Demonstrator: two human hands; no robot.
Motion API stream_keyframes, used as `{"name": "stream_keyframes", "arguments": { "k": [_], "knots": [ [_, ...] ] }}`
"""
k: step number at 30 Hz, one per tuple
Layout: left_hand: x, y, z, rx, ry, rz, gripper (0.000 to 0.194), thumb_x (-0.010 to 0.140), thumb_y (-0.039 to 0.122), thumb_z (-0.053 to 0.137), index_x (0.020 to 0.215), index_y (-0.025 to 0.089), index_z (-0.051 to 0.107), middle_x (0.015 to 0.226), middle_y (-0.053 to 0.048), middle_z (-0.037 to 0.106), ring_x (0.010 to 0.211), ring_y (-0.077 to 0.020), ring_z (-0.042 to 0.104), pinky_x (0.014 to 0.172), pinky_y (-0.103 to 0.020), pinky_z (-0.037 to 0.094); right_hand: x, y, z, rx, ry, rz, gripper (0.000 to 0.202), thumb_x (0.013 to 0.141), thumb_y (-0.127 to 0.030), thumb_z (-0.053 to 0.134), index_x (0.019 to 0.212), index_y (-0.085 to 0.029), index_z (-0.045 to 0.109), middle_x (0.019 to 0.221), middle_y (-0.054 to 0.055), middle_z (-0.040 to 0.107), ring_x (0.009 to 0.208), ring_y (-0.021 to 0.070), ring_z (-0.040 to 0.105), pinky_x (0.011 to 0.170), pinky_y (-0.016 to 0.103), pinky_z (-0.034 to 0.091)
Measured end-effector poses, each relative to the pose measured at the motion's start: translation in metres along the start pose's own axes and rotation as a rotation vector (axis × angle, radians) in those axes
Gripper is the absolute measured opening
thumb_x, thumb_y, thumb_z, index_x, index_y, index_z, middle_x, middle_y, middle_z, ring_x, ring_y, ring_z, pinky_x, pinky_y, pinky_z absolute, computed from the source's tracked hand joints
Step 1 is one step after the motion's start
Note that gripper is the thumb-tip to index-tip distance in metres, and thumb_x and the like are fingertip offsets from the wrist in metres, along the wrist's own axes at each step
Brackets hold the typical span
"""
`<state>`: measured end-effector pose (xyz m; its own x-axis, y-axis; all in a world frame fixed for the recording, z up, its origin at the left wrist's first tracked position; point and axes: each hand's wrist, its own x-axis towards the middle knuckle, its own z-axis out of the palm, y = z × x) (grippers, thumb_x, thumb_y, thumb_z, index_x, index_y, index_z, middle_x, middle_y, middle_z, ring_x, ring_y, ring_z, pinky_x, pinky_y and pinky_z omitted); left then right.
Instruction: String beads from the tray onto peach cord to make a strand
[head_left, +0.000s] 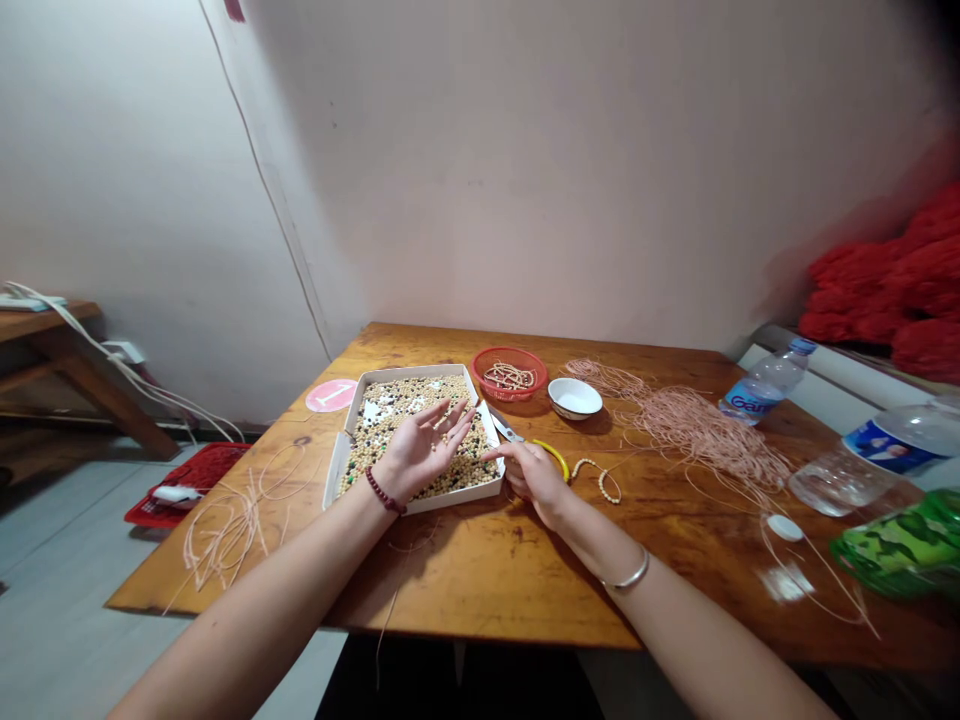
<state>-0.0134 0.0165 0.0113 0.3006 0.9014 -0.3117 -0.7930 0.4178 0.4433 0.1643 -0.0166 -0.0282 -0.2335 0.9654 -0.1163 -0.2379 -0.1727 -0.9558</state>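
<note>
Palm up, my left hand (421,452) hovers over a white tray (450,497) of small beads (405,400), mostly cream with dark ones among them. Its fingers are spread; a few tiny beads may lie on the palm, too small to make out surely. Beside the tray's right edge is my right hand (534,478), index finger stretched toward the tray and the other fingers curled. Whatever those curled fingers hold, if anything, is hidden. Scissors (507,424) with yellow handles lie just behind it, and a short beaded strand (607,485) rests to its right.
Behind the tray stand a red basket (510,395) holding beaded strands and a white bowl (575,398). Pink cord (697,430) spreads to the right, near plastic bottles (769,385). Loose cords (229,535) and a round pink sign (331,396) lie left on the wooden table (517,590).
</note>
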Motion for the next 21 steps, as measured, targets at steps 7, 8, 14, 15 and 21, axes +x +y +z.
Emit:
{"name": "stream_keyframes", "arguments": {
  "k": [7,8,14,15,21],
  "knots": [
    [-0.0034,-0.0004,0.0025,-0.019,0.004,-0.017,0.009,0.081,0.008,0.056,0.088,0.013,0.058,0.091,-0.008,0.068,0.106,-0.0231,0.062,0.091,-0.032,0.053,-0.0006,-0.0012,0.0018,0.038,0.040,-0.009,0.020,0.068,-0.034,0.054,0.061,-0.015,0.058,0.040,-0.012,0.017,0.036,0.0029,0.008,0.037,0.021,0.003],
    [-0.0035,-0.0004,0.0022,-0.015,0.005,-0.008,0.009,0.081,0.008,0.056,0.088,0.013,0.058,0.092,-0.008,0.068,0.105,-0.0229,0.063,0.091,-0.032,0.052,-0.0009,-0.0018,0.0022,0.049,0.038,-0.008,0.020,0.068,-0.033,0.054,0.060,-0.015,0.057,0.040,-0.012,0.017,0.036,0.0028,0.008,0.037,0.021,0.003],
    [-0.0030,-0.0012,-0.0013,0.077,-0.054,-0.014,0.044,0.073,-0.004,0.044,0.113,0.015,0.051,0.119,-0.013,0.060,0.109,-0.0210,0.061,0.092,-0.031,0.052,-0.0012,-0.0028,0.0032,0.064,0.031,-0.009,0.019,0.068,-0.034,0.053,0.058,-0.017,0.052,0.040,-0.012,0.016,0.035,0.0028,0.008,0.037,0.020,0.003],
    [-0.0034,-0.0016,-0.0011,0.100,-0.074,-0.024,0.054,0.070,-0.006,0.042,0.119,0.016,0.047,0.123,-0.013,0.059,0.111,-0.0200,0.060,0.091,-0.029,0.052,-0.0010,-0.0028,0.0033,0.061,0.030,-0.007,0.019,0.068,-0.034,0.053,0.058,-0.017,0.052,0.040,-0.012,0.016,0.035,0.0028,0.008,0.037,0.020,0.003],
    [-0.0052,-0.0052,0.0013,0.260,-0.119,-0.044,0.084,0.062,-0.013,0.035,0.139,0.019,0.028,0.132,-0.012,0.053,0.114,-0.0157,0.058,0.091,-0.022,0.050,-0.0007,-0.0035,0.0034,0.041,0.037,-0.016,0.019,0.066,-0.033,0.053,0.057,-0.017,0.051,0.041,-0.012,0.017,0.036,0.0029,0.008,0.038,0.021,0.003]
  ]
}}
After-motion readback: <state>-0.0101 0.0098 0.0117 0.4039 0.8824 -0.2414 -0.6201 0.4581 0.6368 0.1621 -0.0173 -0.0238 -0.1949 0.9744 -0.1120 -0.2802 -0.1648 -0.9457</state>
